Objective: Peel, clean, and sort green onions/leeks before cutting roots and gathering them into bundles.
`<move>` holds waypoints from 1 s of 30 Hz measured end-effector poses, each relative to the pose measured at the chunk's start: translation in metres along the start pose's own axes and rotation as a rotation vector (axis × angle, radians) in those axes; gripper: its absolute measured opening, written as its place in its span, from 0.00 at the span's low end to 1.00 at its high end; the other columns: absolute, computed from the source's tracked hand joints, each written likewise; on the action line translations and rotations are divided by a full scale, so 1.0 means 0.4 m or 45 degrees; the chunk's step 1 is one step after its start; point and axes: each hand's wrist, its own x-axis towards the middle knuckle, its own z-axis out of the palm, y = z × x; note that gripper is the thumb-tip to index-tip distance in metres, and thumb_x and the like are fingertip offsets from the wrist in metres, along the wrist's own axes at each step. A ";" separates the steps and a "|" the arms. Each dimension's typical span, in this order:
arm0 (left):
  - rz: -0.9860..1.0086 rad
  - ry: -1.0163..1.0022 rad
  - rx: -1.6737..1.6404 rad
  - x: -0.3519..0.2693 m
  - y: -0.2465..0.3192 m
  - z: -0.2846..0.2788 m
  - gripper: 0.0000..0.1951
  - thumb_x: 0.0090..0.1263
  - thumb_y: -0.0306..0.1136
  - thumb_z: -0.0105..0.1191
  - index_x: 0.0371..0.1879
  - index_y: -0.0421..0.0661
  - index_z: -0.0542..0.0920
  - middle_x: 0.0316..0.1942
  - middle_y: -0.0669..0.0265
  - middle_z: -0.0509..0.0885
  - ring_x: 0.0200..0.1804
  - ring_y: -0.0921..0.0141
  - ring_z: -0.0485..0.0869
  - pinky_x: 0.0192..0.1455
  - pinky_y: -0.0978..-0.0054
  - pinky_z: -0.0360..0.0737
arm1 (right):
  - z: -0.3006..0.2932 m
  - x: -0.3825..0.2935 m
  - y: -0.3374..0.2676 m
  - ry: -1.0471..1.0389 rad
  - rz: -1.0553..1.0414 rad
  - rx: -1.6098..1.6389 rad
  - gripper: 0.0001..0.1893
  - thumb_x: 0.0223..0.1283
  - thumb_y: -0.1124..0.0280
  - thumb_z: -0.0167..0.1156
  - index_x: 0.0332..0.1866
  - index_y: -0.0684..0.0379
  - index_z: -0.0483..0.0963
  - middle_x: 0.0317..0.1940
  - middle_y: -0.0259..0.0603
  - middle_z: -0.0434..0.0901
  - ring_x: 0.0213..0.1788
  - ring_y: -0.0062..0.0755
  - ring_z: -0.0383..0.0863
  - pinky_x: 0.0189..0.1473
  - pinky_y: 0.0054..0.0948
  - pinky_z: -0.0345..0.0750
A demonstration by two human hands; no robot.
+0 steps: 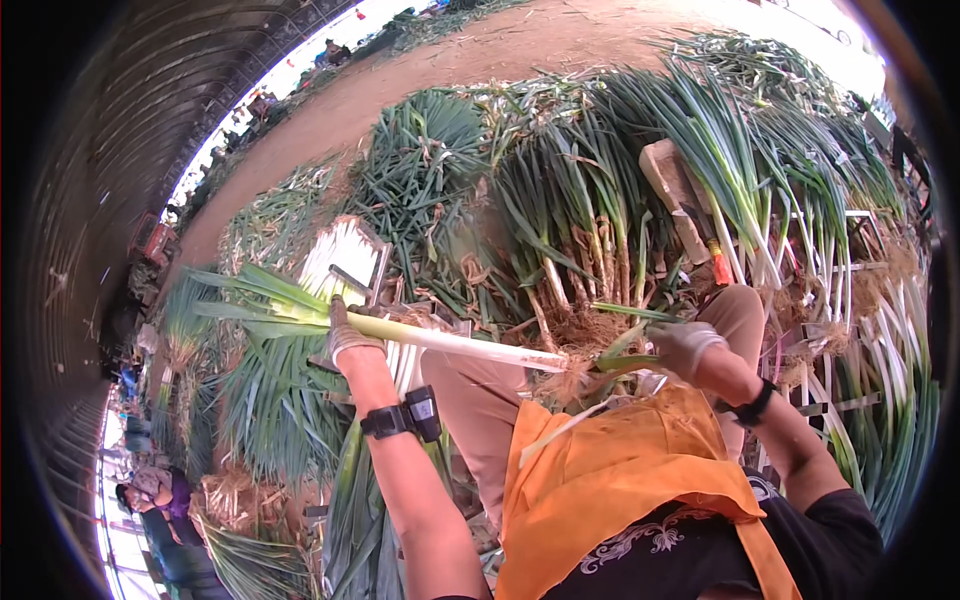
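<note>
My gloved left hand (pixel 351 328) grips a leek-like green onion (pixel 457 341) where its leaves begin. The leaves fan out to the left, and the white shank points right across my lap, ending in brown roots (pixel 574 379). In my gloved right hand (pixel 686 346) are torn green leaves (pixel 626 363), just right of those roots. An orange apron (pixel 600 457) covers my lap, with a pale leaf strip (pixel 559 435) lying on it. Unpeeled stalks (pixel 600 255) with brown sheaths and roots stand bunched in front of my knees.
A metal-framed rack (pixel 375 259) with white stalks sits beyond my left hand. A wooden piece (pixel 679 199) and a red-and-yellow handle (pixel 718 262) lie beyond my right knee. Peeled stalks (pixel 825 262) are heaped at right, cut leaves (pixel 424 165) ahead. Another person (pixel 161 491) is at lower left.
</note>
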 end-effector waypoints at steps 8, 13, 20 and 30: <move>0.069 -0.311 -0.099 -0.171 -0.054 0.055 0.08 0.60 0.36 0.55 0.30 0.46 0.74 0.23 0.65 0.75 0.24 0.64 0.74 0.26 0.66 0.75 | 0.039 0.153 -0.246 -0.258 -0.048 0.729 0.40 0.44 0.57 0.64 0.64 0.57 0.55 0.48 0.54 0.72 0.49 0.47 0.74 0.48 0.35 0.72; -0.114 -0.990 -0.292 -0.273 -0.120 0.026 0.17 0.61 0.45 0.56 0.44 0.50 0.72 0.24 0.73 0.74 0.26 0.75 0.72 0.30 0.71 0.73 | 0.138 0.117 -0.213 -0.554 -0.448 1.739 0.28 0.54 0.59 0.62 0.58 0.60 0.64 0.26 0.26 0.73 0.24 0.21 0.68 0.27 0.21 0.68; -0.217 -1.196 -0.446 -0.267 -0.162 0.011 0.17 0.63 0.45 0.53 0.45 0.49 0.73 0.24 0.76 0.69 0.25 0.78 0.67 0.28 0.78 0.70 | 0.105 0.056 -0.212 -0.417 -0.266 1.611 0.20 0.64 0.53 0.46 0.33 0.61 0.72 0.17 0.29 0.70 0.19 0.18 0.68 0.21 0.20 0.66; -0.082 -1.192 -0.414 -0.311 -0.133 0.023 0.18 0.65 0.44 0.51 0.48 0.45 0.73 0.22 0.75 0.69 0.22 0.79 0.65 0.28 0.80 0.68 | 0.089 0.063 -0.185 -0.545 -0.218 2.058 0.20 0.65 0.60 0.47 0.56 0.61 0.68 0.38 0.39 0.78 0.36 0.21 0.79 0.35 0.22 0.77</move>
